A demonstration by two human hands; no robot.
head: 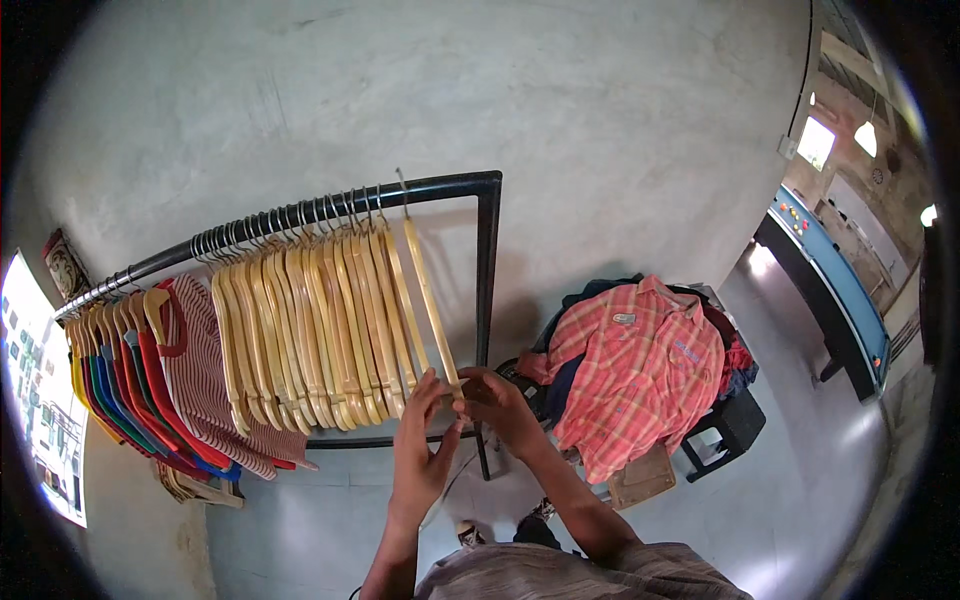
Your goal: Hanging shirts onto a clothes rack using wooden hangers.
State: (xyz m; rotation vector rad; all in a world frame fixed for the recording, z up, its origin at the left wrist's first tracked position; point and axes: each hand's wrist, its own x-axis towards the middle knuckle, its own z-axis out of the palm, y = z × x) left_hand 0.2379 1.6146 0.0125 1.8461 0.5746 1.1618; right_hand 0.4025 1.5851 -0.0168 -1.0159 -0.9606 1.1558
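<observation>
My right hand [504, 411] has its fingers around the lower end of a pale wooden clothes hanger [429, 300]. That hanger's metal hook sits at the rail, a little apart from the others. Just left of it is my left hand [422, 442], thumb and fingers spread near the same end; whether its fingertips touch the wood is hard to see. A tightly packed row of bare wooden hangers [322, 330] hangs to the left on the black metal clothes rack [489, 262].
Shirts on hangers, including a striped one [206, 367], fill the rack's left end. A red plaid shirt [637, 367] tops a clothes pile at right, near a black stool [727, 435]. Behind the rack rises a grey wall [450, 90]. Farther right stands a pool table [840, 285].
</observation>
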